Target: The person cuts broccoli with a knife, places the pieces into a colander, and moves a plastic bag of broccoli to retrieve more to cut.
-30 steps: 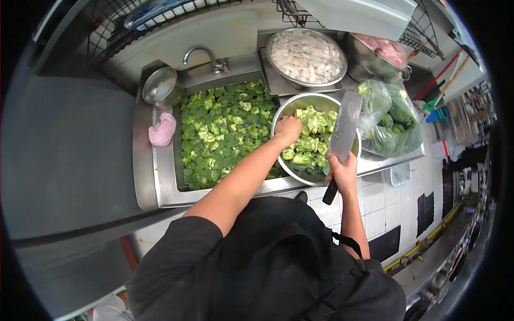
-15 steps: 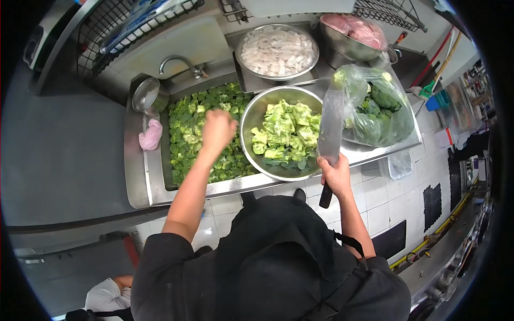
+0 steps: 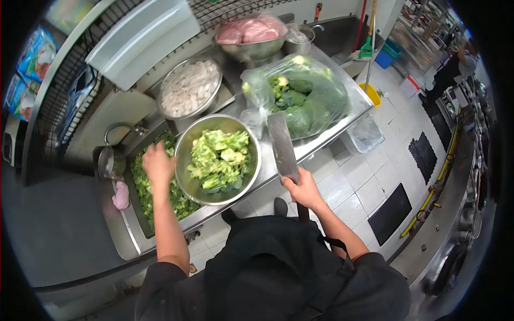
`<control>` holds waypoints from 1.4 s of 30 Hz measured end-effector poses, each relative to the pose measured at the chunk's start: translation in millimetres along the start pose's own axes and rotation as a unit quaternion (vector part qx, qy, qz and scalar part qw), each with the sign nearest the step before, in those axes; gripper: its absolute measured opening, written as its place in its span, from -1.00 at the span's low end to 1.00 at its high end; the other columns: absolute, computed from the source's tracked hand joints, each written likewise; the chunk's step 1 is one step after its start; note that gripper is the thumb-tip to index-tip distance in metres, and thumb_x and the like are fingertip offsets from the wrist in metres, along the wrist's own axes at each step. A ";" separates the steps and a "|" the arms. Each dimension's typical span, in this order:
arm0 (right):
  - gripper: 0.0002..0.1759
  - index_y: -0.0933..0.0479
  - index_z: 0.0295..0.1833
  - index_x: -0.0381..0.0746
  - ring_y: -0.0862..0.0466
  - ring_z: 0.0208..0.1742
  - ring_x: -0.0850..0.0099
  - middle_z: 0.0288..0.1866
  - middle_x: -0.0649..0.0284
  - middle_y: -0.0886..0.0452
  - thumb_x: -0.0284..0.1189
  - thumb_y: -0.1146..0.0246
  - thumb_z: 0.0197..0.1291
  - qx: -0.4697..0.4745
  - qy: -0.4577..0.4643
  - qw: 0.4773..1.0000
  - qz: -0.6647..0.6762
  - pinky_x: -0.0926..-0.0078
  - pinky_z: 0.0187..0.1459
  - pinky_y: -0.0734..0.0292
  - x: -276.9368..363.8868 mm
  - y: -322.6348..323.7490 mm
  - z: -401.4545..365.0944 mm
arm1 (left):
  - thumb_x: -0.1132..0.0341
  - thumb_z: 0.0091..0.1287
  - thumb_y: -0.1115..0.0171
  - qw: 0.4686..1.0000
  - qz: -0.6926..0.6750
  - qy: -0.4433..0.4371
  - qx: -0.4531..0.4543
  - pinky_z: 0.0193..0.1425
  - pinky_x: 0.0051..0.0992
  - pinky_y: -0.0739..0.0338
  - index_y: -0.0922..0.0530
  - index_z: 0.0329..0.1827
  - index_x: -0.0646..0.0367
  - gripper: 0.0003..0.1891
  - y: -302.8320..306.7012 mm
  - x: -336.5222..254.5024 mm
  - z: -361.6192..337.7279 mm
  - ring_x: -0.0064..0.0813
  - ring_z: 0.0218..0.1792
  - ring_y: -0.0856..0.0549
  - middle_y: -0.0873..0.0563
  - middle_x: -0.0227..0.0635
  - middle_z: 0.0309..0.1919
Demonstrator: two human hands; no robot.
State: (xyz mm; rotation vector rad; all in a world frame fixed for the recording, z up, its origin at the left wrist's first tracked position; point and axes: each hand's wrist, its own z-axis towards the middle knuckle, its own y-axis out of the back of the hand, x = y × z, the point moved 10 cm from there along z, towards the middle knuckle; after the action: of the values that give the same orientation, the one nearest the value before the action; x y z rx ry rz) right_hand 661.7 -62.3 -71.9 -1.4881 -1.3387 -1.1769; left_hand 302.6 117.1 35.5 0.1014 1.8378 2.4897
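My right hand grips the handle of a cleaver, its wide blade upright over the counter edge beside a steel bowl of cut broccoli stems. My left hand hovers over the sink full of green broccoli florets, just left of the bowl. Its fingers look spread, and I see nothing in them.
A clear bag of whole broccoli lies right of the bowl. Behind stand a bowl of white pieces and a bowl of pink meat. A tap, small pot and pink cloth edge the sink. Another person stands far right.
My left hand left the bowl and moved left over the sink of florets. The view swung to the right. My right hand kept hold of the cleaver.
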 end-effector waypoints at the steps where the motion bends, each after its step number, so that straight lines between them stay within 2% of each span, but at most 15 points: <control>1: -0.79 -0.51 -0.06 -0.38 -0.46 -0.70 0.63 -0.45 0.34 -0.57 -0.46 -0.28 0.33 -0.006 0.005 1.000 0.000 0.56 -0.67 -0.38 0.0 11.5 -1.7 | 0.29 0.18 -0.46 0.988 -0.132 -0.078 -0.009 0.19 -0.15 -0.55 -0.66 0.12 0.18 -0.58 0.6 -41.9 17.8 -0.07 0.07 -0.70 -0.74 -0.08 -0.01; 3: -0.72 -0.52 0.01 -0.41 -0.50 -0.69 0.56 -0.41 0.24 -0.62 -0.43 -0.27 0.31 -0.028 -0.039 0.999 0.026 0.51 -0.66 -0.42 -16.2 37.2 -7.4 | 0.40 0.31 -0.31 0.896 -0.426 -0.119 0.043 0.17 -0.29 -0.60 -0.69 0.02 0.28 -0.74 -10.5 -152.6 36.8 -0.11 0.00 -0.76 -0.78 -0.06 -0.07; 5: -0.77 -0.50 -0.07 -0.39 -0.48 -0.72 0.56 -0.47 0.28 -0.57 -0.43 -0.27 0.32 -0.048 -0.033 0.998 0.023 0.52 -0.68 -0.40 -18.0 59.7 -14.7 | 0.45 0.36 -0.12 0.850 -0.443 -0.267 0.096 0.13 -0.29 -0.63 -0.69 0.00 0.28 -0.75 -21.0 -276.6 47.8 -0.09 -0.04 -0.78 -0.78 -0.02 -0.07; 7: -0.79 -0.49 -0.11 -0.38 -0.48 -0.72 0.57 -0.50 0.31 -0.54 -0.43 -0.26 0.33 -0.101 -0.036 0.994 0.029 0.52 -0.68 -0.40 -18.5 87.3 -26.4 | 0.41 0.31 -0.14 0.841 -0.446 -0.287 0.109 0.14 -0.23 -0.62 -0.67 0.01 0.31 -0.72 -59.5 -367.8 73.4 0.00 -0.03 -0.76 -0.78 0.03 -0.10; 9: -0.81 -0.49 -0.10 -0.36 -0.47 -0.72 0.60 -0.50 0.31 -0.54 -0.44 -0.25 0.33 -0.130 -0.032 0.990 0.041 0.54 -0.69 -0.40 -24.5 108.3 -39.4 | 0.21 0.23 -0.44 0.901 -0.336 -0.235 0.142 0.36 -0.08 -0.49 -0.32 0.47 0.24 -0.24 -105.9 -423.9 102.6 0.17 0.32 -0.53 -0.48 0.26 0.32; 12: -0.81 -0.52 -0.05 -0.35 -0.57 -0.55 0.52 -0.45 0.28 -0.58 -0.46 -0.25 0.31 -0.211 -0.021 0.977 0.011 0.47 -0.48 -0.50 -40.0 143.1 -71.0 | -0.12 -0.09 -0.65 0.934 -0.286 -0.191 0.099 0.41 0.06 -0.39 -0.09 0.58 0.16 0.23 -146.0 -466.7 132.7 0.29 0.39 -0.41 -0.26 0.19 0.47; 14: -0.77 -0.53 -0.01 -0.36 -0.60 -0.38 0.46 -0.41 0.22 -0.60 -0.45 -0.26 0.29 -0.286 0.009 0.957 -0.051 0.40 -0.30 -0.52 -46.1 163.1 -94.5 | -0.17 -0.11 -0.64 0.935 -0.305 -0.141 0.116 0.39 0.04 -0.40 -0.15 0.57 0.01 0.19 -154.9 -474.1 139.3 0.30 0.32 -0.45 -0.28 0.14 0.46; 20: -0.69 -0.51 0.04 -0.37 -0.54 -0.55 0.51 -0.47 0.25 -0.59 -0.41 -0.27 0.28 -0.268 -0.117 0.955 0.040 0.42 -0.48 -0.47 -74.6 164.6 -124.2 | -0.02 -0.02 -0.62 0.918 -0.360 -0.128 0.104 0.36 0.03 -0.44 -0.28 0.50 -0.02 0.00 -125.9 -443.1 131.7 0.31 0.30 -0.48 -0.34 0.10 0.41; 24: -0.63 -0.51 0.09 -0.37 -0.53 -0.56 0.50 -0.48 0.26 -0.59 -0.37 -0.28 0.27 -0.240 -0.069 0.968 0.022 0.41 -0.49 -0.47 -68.5 157.6 -100.2 | 0.02 0.02 -0.54 0.848 -0.450 -0.259 0.106 0.39 -0.13 -0.45 -0.35 0.45 0.12 -0.10 -51.5 -382.8 94.4 0.08 0.31 -0.55 -0.52 0.12 0.29; 27: -0.60 -0.52 0.11 -0.36 -0.54 -0.53 0.48 -0.46 0.21 -0.60 -0.32 -0.28 0.28 -0.183 -0.040 0.981 -0.048 0.37 -0.45 -0.48 -63.3 143.8 -59.4 | 0.10 0.04 -0.56 0.816 -0.526 -0.217 0.099 0.44 -0.28 -0.33 -0.35 0.34 0.21 -0.17 -0.1 -288.2 69.2 -0.20 0.33 -0.48 -0.53 -0.15 0.22; 29: -0.58 -0.53 0.11 -0.36 -0.55 -0.50 0.46 -0.42 0.17 -0.60 -0.29 -0.28 0.27 -0.140 -0.035 0.987 -0.072 0.34 -0.42 -0.49 -10.9 126.2 -40.4 | 0.20 0.11 -0.53 0.671 -0.725 -0.110 0.111 0.43 -0.25 -0.35 -0.31 0.37 0.16 -0.22 -14.5 -203.6 63.9 -0.26 0.32 -0.49 -0.51 -0.19 0.22; 31: -0.58 -0.50 0.17 -0.34 -0.55 -0.48 0.51 -0.36 0.21 -0.61 -0.33 -0.30 0.29 -0.051 0.031 0.997 -0.044 0.41 -0.42 -0.49 31.5 90.2 -15.4 | 0.04 0.24 -0.43 0.498 -0.850 -0.083 0.153 0.44 -0.18 -0.39 -0.34 0.41 0.14 -0.27 27.9 -164.4 30.5 -0.19 0.34 -0.52 -0.54 -0.15 0.29; 35: -0.52 -0.29 0.38 -0.27 -0.55 -0.50 0.62 -0.32 0.32 -0.54 -0.44 -0.24 0.45 0.172 0.115 0.973 0.105 0.61 -0.48 -0.53 125.0 3.6 -5.7 | -0.42 0.38 -0.01 0.315 -0.925 0.174 0.121 0.49 0.19 -0.29 -0.41 0.47 0.07 -0.17 -5.1 -89.0 -29.5 -0.09 0.40 -0.50 -0.53 -0.16 0.40; 39: -0.62 -0.35 0.34 -0.33 -0.53 -0.50 0.65 -0.45 0.39 -0.53 -0.49 -0.15 0.49 0.173 0.130 0.976 -0.022 0.63 -0.48 -0.45 77.2 -61.5 16.0 | -0.41 0.41 -0.01 0.294 -0.931 0.211 0.037 0.37 0.19 -0.42 -0.41 0.46 0.05 -0.20 -28.5 -59.6 -78.0 -0.13 0.32 -0.57 -0.56 -0.22 0.37; 42: -0.63 -0.37 0.30 -0.39 -0.62 -0.45 0.48 -0.39 0.13 -0.65 -0.52 -0.15 0.45 0.155 0.226 0.949 -0.154 0.48 -0.39 -0.48 66.7 -101.6 8.5 | -0.32 0.45 -0.07 0.341 -0.914 0.220 -0.001 0.24 0.03 -0.60 -0.37 0.45 0.05 -0.27 -37.4 -41.5 -98.3 -0.24 0.28 -0.61 -0.60 -0.26 0.29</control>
State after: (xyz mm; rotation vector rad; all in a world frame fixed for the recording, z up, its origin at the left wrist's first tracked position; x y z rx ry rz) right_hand 562.6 -24.9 -11.8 -0.7432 -1.3792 -1.3279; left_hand 336.1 31.3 -30.1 -1.6335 0.5451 0.6039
